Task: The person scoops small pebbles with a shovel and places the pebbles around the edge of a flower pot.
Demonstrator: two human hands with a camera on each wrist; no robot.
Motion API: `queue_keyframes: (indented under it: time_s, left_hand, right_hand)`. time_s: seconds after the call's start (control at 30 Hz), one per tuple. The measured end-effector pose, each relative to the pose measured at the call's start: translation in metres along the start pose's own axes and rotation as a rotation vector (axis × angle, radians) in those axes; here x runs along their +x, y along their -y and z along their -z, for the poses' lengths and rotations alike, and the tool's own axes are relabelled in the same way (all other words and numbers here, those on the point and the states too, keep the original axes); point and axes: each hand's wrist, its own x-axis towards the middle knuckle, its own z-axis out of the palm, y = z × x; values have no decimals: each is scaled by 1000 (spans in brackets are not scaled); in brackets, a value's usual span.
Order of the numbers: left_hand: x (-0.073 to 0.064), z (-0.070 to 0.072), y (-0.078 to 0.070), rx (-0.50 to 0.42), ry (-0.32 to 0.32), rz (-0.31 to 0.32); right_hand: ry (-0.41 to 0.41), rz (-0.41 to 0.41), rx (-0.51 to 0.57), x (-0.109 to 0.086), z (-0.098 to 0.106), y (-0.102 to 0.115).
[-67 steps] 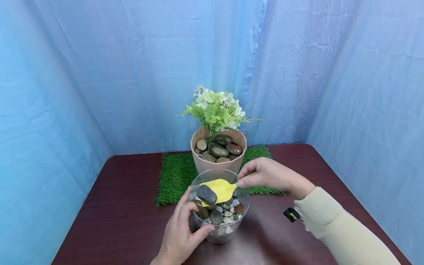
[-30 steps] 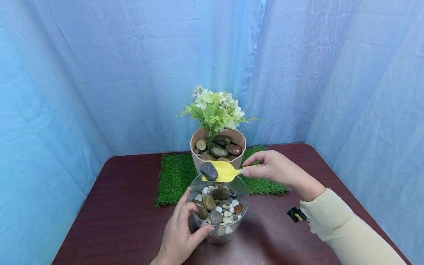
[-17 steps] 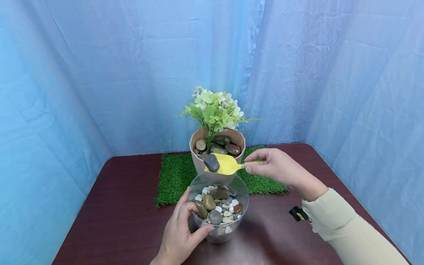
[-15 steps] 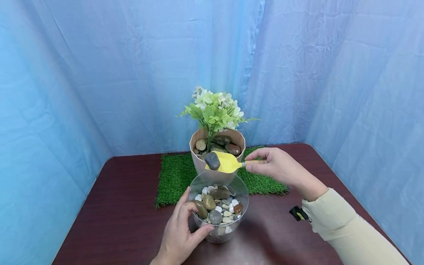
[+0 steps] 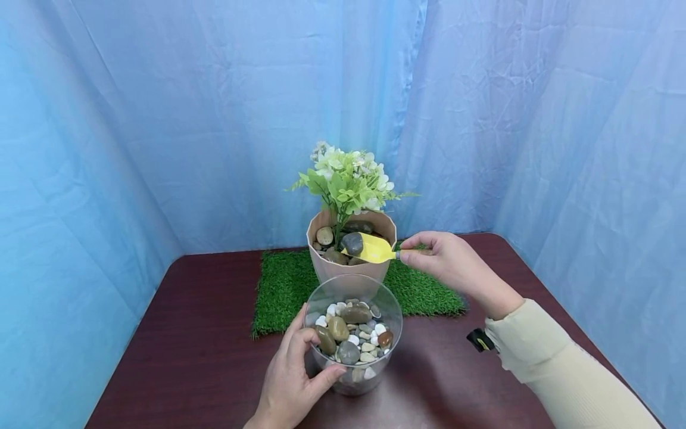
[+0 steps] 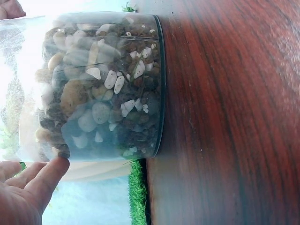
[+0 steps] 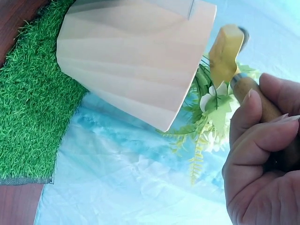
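My right hand [image 5: 449, 262] grips the wooden handle [image 7: 260, 101] of a small yellow garden trowel [image 5: 378, 249]. A dark grey stone [image 5: 352, 243] lies at the front of its blade, above the opening of a beige flowerpot [image 5: 351, 276]. The pot holds several large stones and a plant with white flowers [image 5: 354, 179]. Nearer, a clear container [image 5: 348, 287] stands on the table with several pebbles [image 5: 351, 342] of mixed sizes inside. My left hand [image 5: 295, 369] holds its left side, thumb in front and fingers round the wall; in the left wrist view, fingers [image 6: 49, 180] touch the wall.
Beneath the pot lies an artificial grass mat [image 5: 284, 298] on the dark red-brown table [image 5: 203, 333]. Blue curtains [image 5: 241, 119] hang behind the table and along both sides. The container stands just in front of the pot.
My right hand has raised the trowel and stone out of the clear container and moved them forward, over the flowerpot. The left hand stays on the container.
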Motion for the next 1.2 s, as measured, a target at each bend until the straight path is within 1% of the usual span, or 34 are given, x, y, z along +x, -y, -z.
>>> queue_keyframes:
  time_s: [0.13, 0.33, 0.63, 0.83, 1.03, 1.2]
  left_hand:
    - [0, 0, 1, 7, -10, -17]
    - [0, 0, 2, 26, -15, -24]
    - [0, 0, 1, 30, -20, -24]
    - [0, 0, 0, 32, -16, -14]
    - [1, 0, 0, 43, -15, -13]
    - [1, 0, 0, 34, -14, -6]
  right_hand:
    - [-34, 9, -27, 5, -1, -1]
    - [-67, 10, -81, 11, -4, -3]
    - [-81, 6, -133, 18, -8, 4]
    - [-80, -5, -147, 23, -13, 6]
    - [-75, -17, -163, 26, -15, 8]
    - [-77, -21, -181, 28, -17, 10]
